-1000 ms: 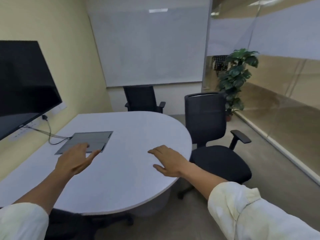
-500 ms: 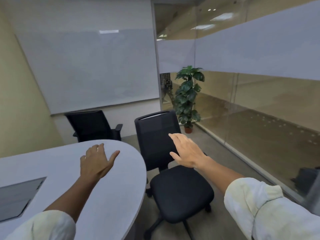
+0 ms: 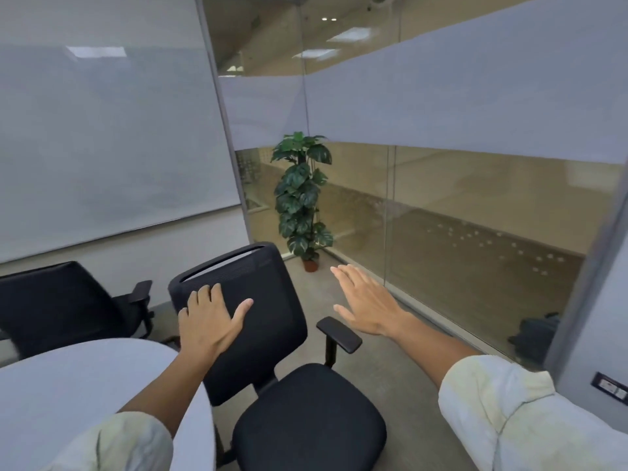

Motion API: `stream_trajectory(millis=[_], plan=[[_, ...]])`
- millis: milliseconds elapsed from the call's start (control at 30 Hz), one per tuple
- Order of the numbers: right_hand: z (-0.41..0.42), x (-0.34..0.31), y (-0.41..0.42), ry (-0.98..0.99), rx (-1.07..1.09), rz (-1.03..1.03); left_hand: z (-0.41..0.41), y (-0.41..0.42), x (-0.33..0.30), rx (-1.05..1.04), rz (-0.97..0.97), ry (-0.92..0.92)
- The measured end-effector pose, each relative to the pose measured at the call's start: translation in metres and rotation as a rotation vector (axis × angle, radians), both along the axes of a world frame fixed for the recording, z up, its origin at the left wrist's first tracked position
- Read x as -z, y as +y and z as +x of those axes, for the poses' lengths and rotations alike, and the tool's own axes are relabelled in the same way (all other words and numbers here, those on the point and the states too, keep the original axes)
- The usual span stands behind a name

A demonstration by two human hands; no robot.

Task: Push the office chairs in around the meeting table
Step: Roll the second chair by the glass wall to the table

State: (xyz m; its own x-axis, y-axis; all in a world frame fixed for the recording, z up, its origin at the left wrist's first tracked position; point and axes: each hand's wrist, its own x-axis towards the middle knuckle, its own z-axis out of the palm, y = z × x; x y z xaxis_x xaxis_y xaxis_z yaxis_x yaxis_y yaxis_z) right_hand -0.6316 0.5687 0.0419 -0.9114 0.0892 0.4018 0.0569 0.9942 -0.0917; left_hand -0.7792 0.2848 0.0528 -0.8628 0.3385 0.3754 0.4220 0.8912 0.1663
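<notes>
A black office chair (image 3: 272, 334) stands right of the white rounded meeting table (image 3: 68, 385), its seat facing me and its back toward the far wall. My left hand (image 3: 210, 321) lies flat on the front of the mesh backrest, fingers spread, not gripping. My right hand (image 3: 367, 304) hovers open in the air to the right of the chair, above its right armrest (image 3: 339, 329), touching nothing. A second black chair (image 3: 64, 300) sits at the far side of the table, by the whiteboard wall.
A glass partition (image 3: 475, 215) runs along the right with a potted plant (image 3: 302, 198) in the corner. A large whiteboard (image 3: 102, 147) covers the back wall. Bare floor (image 3: 390, 351) lies between chair and glass. A dark bag (image 3: 537, 331) sits behind the glass.
My view has swung right, away from the table. My left hand moved off the tabletop onto the chair's backrest. My right hand shifted out past the chair's right side.
</notes>
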Motion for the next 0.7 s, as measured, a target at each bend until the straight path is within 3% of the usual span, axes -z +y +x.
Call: stream_trajectory(millis=[467,700], plan=[[-0.087,0.012,0.261,-0.082,-0.154,0.035,-0.090,0.244,0.022,-0.158,0.026,-0.098],[-0.134,0.002,0.352,-0.071,-0.281,0.029,-0.125,0.306,0.020,-0.320,0.045,-0.144]])
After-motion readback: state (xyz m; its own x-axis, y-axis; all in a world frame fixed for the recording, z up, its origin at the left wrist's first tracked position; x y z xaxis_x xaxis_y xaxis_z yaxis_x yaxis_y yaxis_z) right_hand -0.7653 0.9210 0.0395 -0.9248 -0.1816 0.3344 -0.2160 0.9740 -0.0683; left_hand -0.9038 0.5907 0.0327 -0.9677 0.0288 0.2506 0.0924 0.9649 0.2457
